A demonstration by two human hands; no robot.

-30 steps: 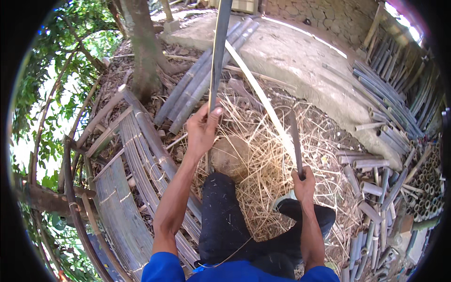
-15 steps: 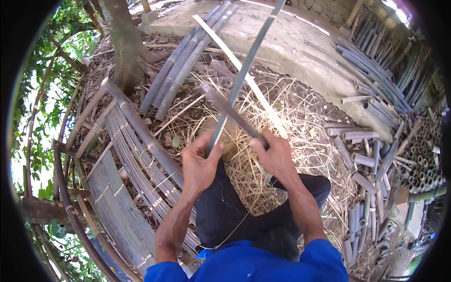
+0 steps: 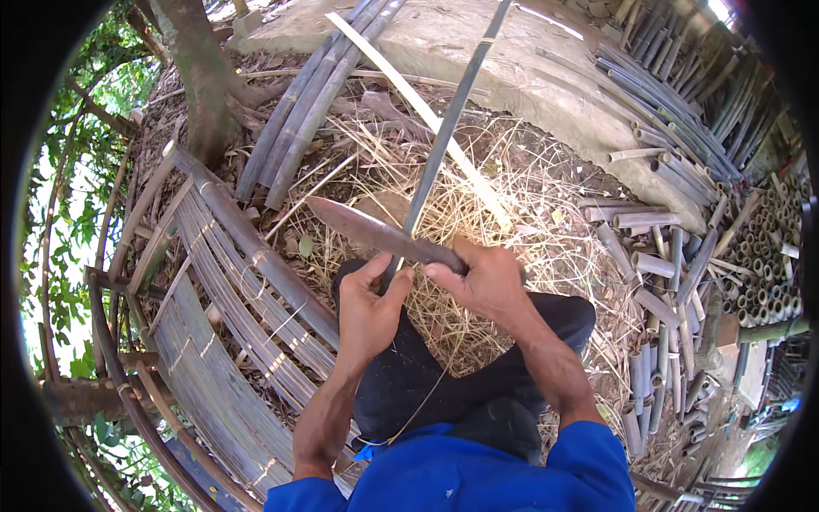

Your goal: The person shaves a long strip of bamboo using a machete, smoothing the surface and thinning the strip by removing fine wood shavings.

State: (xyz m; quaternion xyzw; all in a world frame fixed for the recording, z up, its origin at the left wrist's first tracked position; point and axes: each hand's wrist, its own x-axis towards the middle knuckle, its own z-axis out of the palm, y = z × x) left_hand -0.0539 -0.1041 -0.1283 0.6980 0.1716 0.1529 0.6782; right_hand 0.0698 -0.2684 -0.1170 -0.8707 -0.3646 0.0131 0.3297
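Now, in the head view, the two hands have come close together. The left hand pinches the lower end of the long bamboo strip, which slants up and away over the straw. The right hand, earlier well apart, is closed on the handle of the knife; its blade lies across the strip, probably touching it, so the cutting seems to begin.

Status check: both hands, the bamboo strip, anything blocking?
Left hand gripping the long bamboo strip at its lower end. Right hand shut on the knife, blade laid across the strip. Bamboo shavings underneath; nothing blocking.
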